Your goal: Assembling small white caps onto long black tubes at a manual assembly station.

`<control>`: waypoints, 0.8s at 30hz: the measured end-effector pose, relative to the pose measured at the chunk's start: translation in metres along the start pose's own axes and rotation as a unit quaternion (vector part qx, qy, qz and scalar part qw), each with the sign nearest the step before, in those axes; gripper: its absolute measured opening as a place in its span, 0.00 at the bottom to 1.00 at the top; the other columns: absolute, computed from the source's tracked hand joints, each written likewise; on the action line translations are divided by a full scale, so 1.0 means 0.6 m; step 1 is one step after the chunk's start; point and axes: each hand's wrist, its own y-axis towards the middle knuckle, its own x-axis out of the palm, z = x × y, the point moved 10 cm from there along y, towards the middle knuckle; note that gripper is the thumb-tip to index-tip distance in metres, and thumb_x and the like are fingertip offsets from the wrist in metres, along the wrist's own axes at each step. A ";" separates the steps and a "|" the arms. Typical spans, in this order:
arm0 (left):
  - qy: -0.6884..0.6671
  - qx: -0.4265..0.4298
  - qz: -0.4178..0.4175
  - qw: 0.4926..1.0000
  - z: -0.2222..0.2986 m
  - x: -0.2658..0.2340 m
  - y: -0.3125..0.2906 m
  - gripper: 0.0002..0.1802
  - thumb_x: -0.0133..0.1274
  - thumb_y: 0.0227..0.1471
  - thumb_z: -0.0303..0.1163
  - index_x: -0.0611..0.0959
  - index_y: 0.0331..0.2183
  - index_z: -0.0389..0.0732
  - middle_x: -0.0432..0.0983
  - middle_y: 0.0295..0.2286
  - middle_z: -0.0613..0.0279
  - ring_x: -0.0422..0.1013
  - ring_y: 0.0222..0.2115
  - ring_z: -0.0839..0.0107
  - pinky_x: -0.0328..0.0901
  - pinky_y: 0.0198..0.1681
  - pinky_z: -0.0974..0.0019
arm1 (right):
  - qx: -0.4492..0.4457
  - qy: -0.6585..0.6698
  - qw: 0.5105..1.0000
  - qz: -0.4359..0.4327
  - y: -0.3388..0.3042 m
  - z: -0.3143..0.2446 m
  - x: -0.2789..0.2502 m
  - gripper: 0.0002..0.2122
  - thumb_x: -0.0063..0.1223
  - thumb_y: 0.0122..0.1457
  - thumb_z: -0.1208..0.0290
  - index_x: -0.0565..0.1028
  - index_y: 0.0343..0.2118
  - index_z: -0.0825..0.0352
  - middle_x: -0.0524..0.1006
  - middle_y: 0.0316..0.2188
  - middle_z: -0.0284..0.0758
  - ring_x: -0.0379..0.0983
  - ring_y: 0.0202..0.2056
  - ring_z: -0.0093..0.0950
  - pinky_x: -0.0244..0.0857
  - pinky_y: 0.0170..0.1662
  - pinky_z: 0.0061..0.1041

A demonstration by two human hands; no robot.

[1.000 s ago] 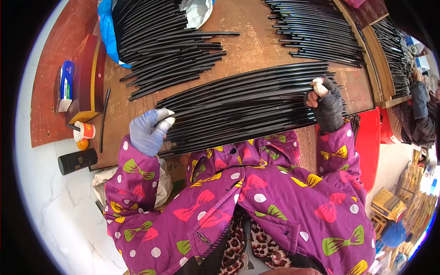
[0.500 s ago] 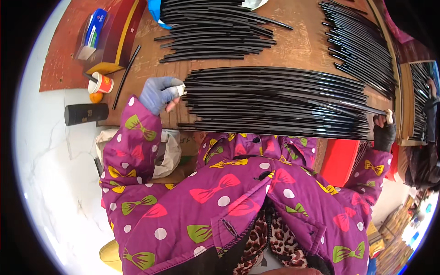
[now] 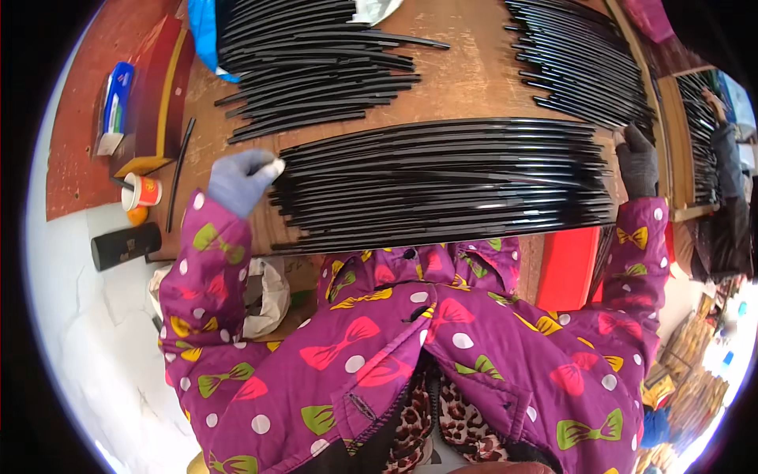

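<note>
While both gloved hands sit at opposite ends of the near rod bundle [image 3: 442, 182] on the table [image 3: 474, 87], the left hand [image 3: 241, 180], in a pale blue glove, is curled against the rods' left tips; whether it grips any cannot be told. At the bundle's right end, the right hand [image 3: 636, 160], in a dark glove, rests with its fingers bent, its grasp also unclear. Two more rod piles [image 3: 316, 47] lie farther back. A cup [image 3: 142, 191] and a black cylinder [image 3: 125, 246] lie at the left.
</note>
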 end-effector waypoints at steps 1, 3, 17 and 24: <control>0.041 0.040 0.028 0.998 0.027 -0.019 -0.008 0.12 0.53 0.43 0.36 0.79 0.29 0.38 0.75 0.24 0.56 0.72 0.26 0.71 0.65 0.32 0.71 | -0.071 -0.017 0.997 -0.007 0.017 -0.030 0.022 0.15 0.52 0.46 0.73 0.70 0.38 0.72 0.75 0.30 0.41 0.72 0.34 0.31 0.64 0.35 0.26; 0.180 0.199 0.139 0.953 0.083 -0.033 0.002 0.10 0.51 0.43 0.37 0.79 0.28 0.42 0.74 0.24 0.58 0.71 0.27 0.61 0.65 0.32 0.65 | -0.072 -0.194 0.975 -0.078 0.044 -0.098 0.059 0.15 0.51 0.46 0.71 0.71 0.39 0.68 0.74 0.32 0.43 0.71 0.34 0.35 0.64 0.37 0.28; 0.399 0.211 -0.024 0.892 0.090 0.071 0.099 0.16 0.50 0.44 0.36 0.74 0.37 0.42 0.69 0.34 0.60 0.64 0.39 0.61 0.59 0.43 0.62 | -0.183 -0.459 0.857 -0.147 0.036 -0.181 0.082 0.18 0.43 0.45 0.79 0.66 0.42 0.58 0.71 0.35 0.38 0.66 0.40 0.39 0.57 0.43 0.38; 0.296 0.192 0.045 0.935 0.079 0.040 0.066 0.16 0.53 0.41 0.29 0.73 0.37 0.40 0.71 0.31 0.56 0.67 0.35 0.57 0.62 0.40 0.62 | -0.367 -0.094 0.910 -0.166 -0.088 -0.415 0.148 0.09 0.46 0.48 0.75 0.70 0.34 0.64 0.69 0.28 0.42 0.67 0.29 0.41 0.62 0.31 0.34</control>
